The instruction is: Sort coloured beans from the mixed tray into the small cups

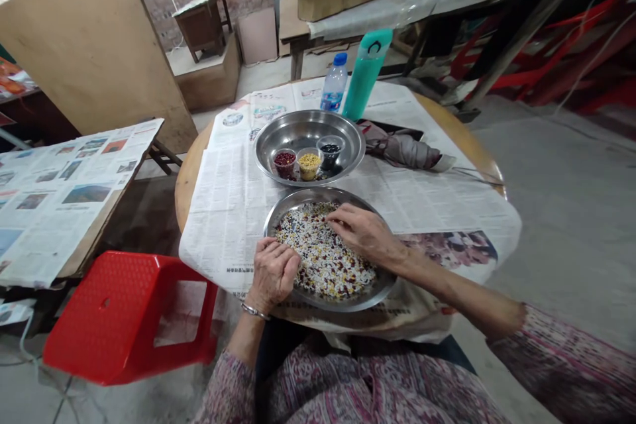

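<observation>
A shallow steel basin (pixel 348 306) sits at the near side of the round table, holding a mix of white grains with dark red, yellow and black beans (pixel 325 255). My left hand (pixel 275 271), a metal bracelet at its wrist, is closed over the basin's left rim. Over the right part of the mix, my right hand (pixel 366 233) has its fingertips pinched together just at the beans; anything between them is hidden. Behind stands a second steel basin (pixel 308 127) with clear cups of red beans (pixel 285 161), yellow beans (pixel 309 164) and black beans (pixel 330 151).
Newspaper (pixel 218 212) covers the table. Beyond the far basin stand a blue-capped water bottle (pixel 334 83) and a teal bottle (pixel 366 76); a folded grey umbrella (pixel 410 149) lies at right. A red stool (pixel 124 318) and a newspaper-covered bench (pixel 64 192) are at left.
</observation>
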`<action>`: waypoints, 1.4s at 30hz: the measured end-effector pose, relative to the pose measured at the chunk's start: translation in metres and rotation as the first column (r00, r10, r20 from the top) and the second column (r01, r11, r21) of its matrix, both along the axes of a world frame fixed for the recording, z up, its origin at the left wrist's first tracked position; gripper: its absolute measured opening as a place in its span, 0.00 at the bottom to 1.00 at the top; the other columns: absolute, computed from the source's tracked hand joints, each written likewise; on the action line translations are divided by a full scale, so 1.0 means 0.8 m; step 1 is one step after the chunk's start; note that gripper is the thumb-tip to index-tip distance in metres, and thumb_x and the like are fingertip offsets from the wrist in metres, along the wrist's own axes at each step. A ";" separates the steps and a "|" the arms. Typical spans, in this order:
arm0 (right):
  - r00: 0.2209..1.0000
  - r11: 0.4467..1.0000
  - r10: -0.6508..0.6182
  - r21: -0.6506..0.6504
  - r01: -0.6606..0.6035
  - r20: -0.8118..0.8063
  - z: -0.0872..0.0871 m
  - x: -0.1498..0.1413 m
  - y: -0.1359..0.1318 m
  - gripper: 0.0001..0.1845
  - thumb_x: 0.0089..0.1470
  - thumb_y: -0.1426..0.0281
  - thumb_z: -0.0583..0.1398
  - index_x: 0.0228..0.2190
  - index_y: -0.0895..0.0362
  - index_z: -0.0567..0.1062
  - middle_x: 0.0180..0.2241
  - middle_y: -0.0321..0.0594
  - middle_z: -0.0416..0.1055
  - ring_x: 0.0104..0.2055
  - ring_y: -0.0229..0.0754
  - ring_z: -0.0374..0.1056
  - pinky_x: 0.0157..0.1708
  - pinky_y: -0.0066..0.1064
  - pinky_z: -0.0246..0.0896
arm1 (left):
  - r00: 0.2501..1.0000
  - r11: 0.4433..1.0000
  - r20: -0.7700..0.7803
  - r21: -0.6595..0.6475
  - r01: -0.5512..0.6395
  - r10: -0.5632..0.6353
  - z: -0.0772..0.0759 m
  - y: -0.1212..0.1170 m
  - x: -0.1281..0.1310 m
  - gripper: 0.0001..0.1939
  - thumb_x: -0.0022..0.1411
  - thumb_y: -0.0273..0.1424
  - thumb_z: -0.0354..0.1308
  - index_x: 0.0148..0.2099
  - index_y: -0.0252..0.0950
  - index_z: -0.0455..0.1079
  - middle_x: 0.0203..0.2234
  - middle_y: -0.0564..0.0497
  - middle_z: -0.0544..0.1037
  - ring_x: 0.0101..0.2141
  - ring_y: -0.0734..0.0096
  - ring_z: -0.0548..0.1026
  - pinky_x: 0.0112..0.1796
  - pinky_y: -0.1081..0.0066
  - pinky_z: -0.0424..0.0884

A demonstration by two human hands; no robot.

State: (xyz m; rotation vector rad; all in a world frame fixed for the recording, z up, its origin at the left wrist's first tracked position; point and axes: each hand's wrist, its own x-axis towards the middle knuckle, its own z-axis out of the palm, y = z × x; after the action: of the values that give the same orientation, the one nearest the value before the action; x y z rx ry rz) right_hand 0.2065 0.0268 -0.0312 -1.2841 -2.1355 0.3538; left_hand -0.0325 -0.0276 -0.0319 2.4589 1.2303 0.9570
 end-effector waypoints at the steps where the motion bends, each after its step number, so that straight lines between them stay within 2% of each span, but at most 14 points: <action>1: 0.999 1.000 -0.013 0.011 0.013 -0.039 0.008 -0.003 0.003 0.13 0.60 0.69 0.53 0.37 0.54 0.78 0.36 0.43 0.76 0.38 0.44 0.72 0.41 0.37 0.69 | 1.000 1.000 0.006 0.000 -0.003 0.003 0.000 0.000 0.000 0.20 0.72 0.30 0.40 0.31 0.39 0.68 0.26 0.52 0.77 0.31 0.68 0.74 0.49 0.58 0.63; 4: 0.990 0.996 -0.066 0.051 0.073 -0.127 0.039 -0.012 0.021 0.12 0.60 0.68 0.54 0.36 0.55 0.78 0.35 0.43 0.77 0.37 0.44 0.73 0.40 0.38 0.68 | 1.000 1.000 0.016 0.010 -0.013 0.013 0.002 0.000 0.002 0.19 0.71 0.30 0.41 0.31 0.38 0.68 0.26 0.52 0.77 0.30 0.69 0.74 0.47 0.58 0.63; 6: 0.984 0.989 -0.129 0.062 0.137 -0.125 0.060 -0.016 0.042 0.12 0.59 0.67 0.55 0.36 0.56 0.79 0.36 0.43 0.78 0.37 0.44 0.73 0.40 0.38 0.68 | 0.999 1.000 0.021 0.013 -0.025 0.025 0.003 0.000 0.003 0.18 0.71 0.30 0.41 0.31 0.38 0.67 0.27 0.51 0.77 0.30 0.69 0.74 0.47 0.58 0.64; 9: 0.971 0.970 -0.237 0.040 0.239 -0.033 0.086 -0.022 0.085 0.13 0.58 0.68 0.56 0.37 0.56 0.80 0.39 0.44 0.79 0.39 0.45 0.73 0.40 0.38 0.67 | 0.999 0.999 0.026 0.000 -0.038 0.038 0.003 0.000 0.003 0.18 0.71 0.30 0.41 0.31 0.39 0.67 0.27 0.51 0.77 0.31 0.68 0.74 0.47 0.58 0.64; 11: 0.961 0.963 -0.269 0.014 0.268 0.064 0.095 -0.025 0.114 0.14 0.57 0.68 0.56 0.38 0.56 0.81 0.39 0.45 0.79 0.41 0.48 0.73 0.39 0.39 0.66 | 0.999 0.999 0.024 -0.001 -0.039 0.039 0.002 0.000 0.003 0.18 0.71 0.30 0.41 0.31 0.39 0.66 0.26 0.51 0.76 0.31 0.68 0.74 0.47 0.59 0.65; 15: 0.940 0.969 -0.221 -0.048 0.241 0.259 0.100 -0.035 0.160 0.13 0.54 0.70 0.58 0.37 0.53 0.83 0.38 0.45 0.80 0.42 0.50 0.73 0.39 0.40 0.66 | 0.999 0.999 0.019 0.022 -0.026 0.026 0.002 0.001 0.002 0.17 0.71 0.30 0.42 0.31 0.38 0.66 0.26 0.51 0.76 0.30 0.69 0.73 0.46 0.59 0.65; 19: 0.901 0.960 -0.180 -0.131 0.249 0.396 0.097 -0.044 0.182 0.11 0.50 0.71 0.63 0.36 0.52 0.83 0.36 0.45 0.80 0.41 0.51 0.73 0.38 0.40 0.65 | 1.000 1.000 0.022 0.021 -0.023 0.022 0.002 0.002 0.002 0.18 0.72 0.31 0.42 0.30 0.38 0.66 0.26 0.52 0.76 0.30 0.69 0.73 0.46 0.59 0.65; 25: 0.909 0.958 -0.197 -0.127 0.259 0.368 0.089 -0.045 0.187 0.09 0.53 0.72 0.61 0.34 0.53 0.82 0.36 0.45 0.79 0.42 0.50 0.72 0.40 0.42 0.65 | 0.999 1.000 0.029 0.011 -0.022 0.022 0.002 0.002 0.002 0.18 0.72 0.32 0.42 0.30 0.38 0.66 0.27 0.52 0.76 0.31 0.69 0.73 0.46 0.59 0.64; 30: 0.939 0.951 -0.267 -0.100 0.294 0.218 0.093 -0.040 0.168 0.12 0.59 0.69 0.56 0.39 0.54 0.79 0.39 0.46 0.78 0.44 0.51 0.71 0.42 0.42 0.65 | 1.000 1.000 0.018 0.004 -0.024 0.024 0.001 0.002 0.002 0.18 0.72 0.32 0.42 0.30 0.38 0.66 0.26 0.51 0.76 0.30 0.69 0.73 0.47 0.59 0.64; 33: 0.977 0.977 -0.201 -0.061 0.205 0.068 0.096 -0.031 0.131 0.13 0.61 0.69 0.54 0.39 0.57 0.78 0.39 0.48 0.78 0.41 0.49 0.72 0.42 0.40 0.65 | 0.999 1.000 0.029 0.015 -0.020 0.019 0.001 0.002 0.002 0.18 0.72 0.32 0.43 0.30 0.38 0.66 0.26 0.51 0.76 0.31 0.69 0.73 0.47 0.59 0.64; 36: 0.999 0.998 -0.044 -0.050 0.044 0.009 0.082 -0.018 0.071 0.09 0.60 0.72 0.55 0.34 0.58 0.77 0.36 0.46 0.78 0.37 0.44 0.71 0.40 0.36 0.64 | 0.999 1.000 0.035 0.007 -0.023 0.023 0.001 0.002 0.002 0.17 0.72 0.31 0.43 0.30 0.38 0.66 0.27 0.51 0.77 0.31 0.69 0.74 0.47 0.59 0.64; 37: 0.996 0.994 0.091 -0.070 -0.089 0.022 0.074 -0.014 0.048 0.08 0.59 0.72 0.56 0.34 0.58 0.76 0.35 0.45 0.77 0.36 0.42 0.71 0.38 0.34 0.64 | 0.999 1.000 0.035 0.002 -0.027 0.027 0.001 0.002 0.003 0.17 0.71 0.31 0.44 0.30 0.38 0.66 0.27 0.51 0.77 0.31 0.69 0.74 0.47 0.60 0.64; 40: 0.915 0.920 0.384 -0.130 -0.369 0.121 0.045 -0.008 -0.020 0.07 0.58 0.74 0.56 0.31 0.57 0.75 0.31 0.40 0.75 0.35 0.40 0.69 0.35 0.31 0.62 | 0.999 0.999 0.031 -0.004 -0.034 0.035 0.001 0.002 0.003 0.17 0.71 0.31 0.43 0.31 0.38 0.66 0.27 0.51 0.77 0.32 0.69 0.74 0.48 0.60 0.63; 42: 0.860 0.877 0.476 -0.172 -0.449 0.181 0.027 -0.009 -0.050 0.08 0.59 0.74 0.55 0.32 0.56 0.74 0.31 0.39 0.74 0.34 0.39 0.68 0.34 0.29 0.61 | 0.999 0.999 0.031 -0.003 -0.034 0.034 0.001 0.001 0.003 0.17 0.71 0.30 0.43 0.31 0.38 0.66 0.27 0.52 0.77 0.32 0.69 0.74 0.48 0.60 0.63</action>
State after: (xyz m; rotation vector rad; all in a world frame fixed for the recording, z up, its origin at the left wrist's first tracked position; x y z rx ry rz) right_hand 0.1993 -0.0130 -0.0098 -0.8840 -2.6479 0.5745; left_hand -0.0298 -0.0266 -0.0313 2.4194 1.2663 0.9979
